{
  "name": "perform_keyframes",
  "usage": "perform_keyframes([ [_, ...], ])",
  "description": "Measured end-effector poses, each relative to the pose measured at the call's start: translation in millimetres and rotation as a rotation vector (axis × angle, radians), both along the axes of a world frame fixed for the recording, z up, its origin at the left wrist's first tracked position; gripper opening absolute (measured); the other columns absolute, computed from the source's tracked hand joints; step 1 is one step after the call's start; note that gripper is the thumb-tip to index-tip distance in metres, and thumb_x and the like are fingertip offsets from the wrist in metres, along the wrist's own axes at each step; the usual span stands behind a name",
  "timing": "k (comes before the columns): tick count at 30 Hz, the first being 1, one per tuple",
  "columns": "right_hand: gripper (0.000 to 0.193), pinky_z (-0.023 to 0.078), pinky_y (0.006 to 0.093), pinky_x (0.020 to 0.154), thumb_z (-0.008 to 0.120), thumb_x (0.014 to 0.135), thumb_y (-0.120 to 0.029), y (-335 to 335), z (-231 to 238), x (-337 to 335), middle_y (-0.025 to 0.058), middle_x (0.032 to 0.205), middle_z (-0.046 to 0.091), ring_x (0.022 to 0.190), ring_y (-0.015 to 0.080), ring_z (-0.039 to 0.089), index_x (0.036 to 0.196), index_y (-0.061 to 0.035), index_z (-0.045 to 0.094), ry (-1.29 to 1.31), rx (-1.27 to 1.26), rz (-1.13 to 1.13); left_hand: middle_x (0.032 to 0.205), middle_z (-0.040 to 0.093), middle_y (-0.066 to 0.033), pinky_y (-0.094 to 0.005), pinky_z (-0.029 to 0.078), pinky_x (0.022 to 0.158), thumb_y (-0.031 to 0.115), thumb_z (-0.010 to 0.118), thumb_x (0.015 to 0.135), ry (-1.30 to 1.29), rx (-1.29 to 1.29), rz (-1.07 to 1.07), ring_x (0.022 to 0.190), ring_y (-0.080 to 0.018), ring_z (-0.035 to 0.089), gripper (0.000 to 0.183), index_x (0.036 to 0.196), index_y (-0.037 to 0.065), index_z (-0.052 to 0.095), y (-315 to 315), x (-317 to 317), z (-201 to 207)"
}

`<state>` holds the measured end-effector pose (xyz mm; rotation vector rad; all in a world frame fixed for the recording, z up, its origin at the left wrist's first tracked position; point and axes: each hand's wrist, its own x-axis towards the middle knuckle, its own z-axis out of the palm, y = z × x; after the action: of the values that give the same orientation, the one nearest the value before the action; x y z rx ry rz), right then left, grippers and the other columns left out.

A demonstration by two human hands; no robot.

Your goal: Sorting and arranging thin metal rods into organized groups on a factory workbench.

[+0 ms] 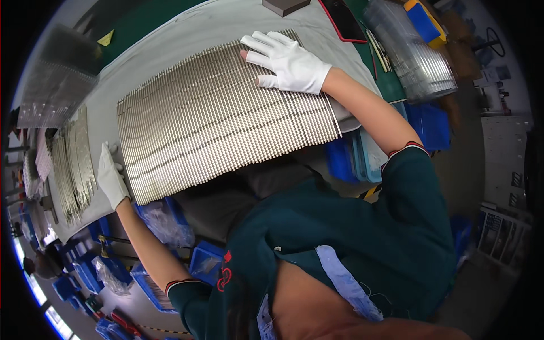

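Observation:
A wide row of thin silvery metal rods [221, 122] lies side by side on the cloth-covered table, with dark bands crossing it. My right hand [294, 65], in a white glove with bare thumb and finger tips showing, rests spread over the far right part of the row. Beside the row's left end stands my left hand [112, 177], also gloved in white, its fingers stretched out and holding nothing. Whether it touches the outermost rod I cannot tell. Farther left lies a looser bunch of metal strips or rods [73, 167].
Clear plastic trays [59, 93] are stacked at the far left, and more trays [408, 48] at the far right. A red-edged phone [343, 21], several pens [378, 51] and a grey block [285, 5] sit along the far side. Blue bins [428, 124] stand below the table.

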<state>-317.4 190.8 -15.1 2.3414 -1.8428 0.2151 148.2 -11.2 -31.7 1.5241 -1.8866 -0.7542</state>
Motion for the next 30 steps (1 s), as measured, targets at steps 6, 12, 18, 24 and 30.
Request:
perform_keyframes([
  [6,0.068,0.021,0.0495,0.125,0.043,0.101,-0.058,22,1,-33,0.0132,0.162,0.035,0.151,0.0324,0.029,0.150,-0.0115,0.047,0.056,0.030,-0.053,0.121,0.072,0.0004,-0.0176,0.040,0.054,0.018,0.039,0.108,-0.161,-0.228,-0.138,0.064,-0.0035,0.046,0.043,0.149,0.014,0.054,-9,23,-19],
  [12,0.069,0.020,0.0504,0.125,0.038,0.102,-0.061,26,-1,-43,0.0136,0.161,0.036,0.151,0.0325,0.029,0.150,-0.0116,0.047,0.108,0.015,-0.025,0.124,0.070,-0.0023,-0.0209,0.046,0.063,0.008,0.042,0.104,-0.371,-0.436,-0.237,0.069,-0.0084,0.051,0.049,0.152,0.012,0.048,-9,22,-21],
  [18,0.071,0.020,0.0483,0.125,0.035,0.103,-0.061,1,-1,-8,0.0142,0.161,0.036,0.151,0.0322,0.029,0.150,-0.0089,0.045,0.019,-0.017,0.046,0.128,0.068,-0.0057,-0.0232,0.049,0.072,0.002,0.042,0.100,-0.421,-0.380,-0.243,0.073,-0.0130,0.053,0.054,0.154,0.008,0.044,-5,20,-17],
  [24,0.070,0.025,0.0489,0.123,0.037,0.102,-0.061,4,0,-15,0.0157,0.158,0.040,0.148,0.0337,0.034,0.145,-0.0074,0.049,0.057,-0.050,0.047,0.122,0.071,-0.0011,-0.0185,0.042,0.059,0.019,0.042,0.108,-0.075,-0.155,-0.102,0.066,-0.0049,0.046,0.042,0.148,0.011,0.054,3,6,-10],
  [30,0.064,0.024,0.0482,0.123,0.046,0.101,-0.052,37,11,-60,0.0152,0.161,0.036,0.150,0.0322,0.031,0.148,-0.0090,0.047,0.089,-0.049,-0.044,0.120,0.071,-0.0006,-0.0192,0.044,0.065,0.019,0.044,0.108,-0.095,-0.184,-0.131,0.070,-0.0062,0.047,0.041,0.146,0.011,0.056,8,4,-6],
])
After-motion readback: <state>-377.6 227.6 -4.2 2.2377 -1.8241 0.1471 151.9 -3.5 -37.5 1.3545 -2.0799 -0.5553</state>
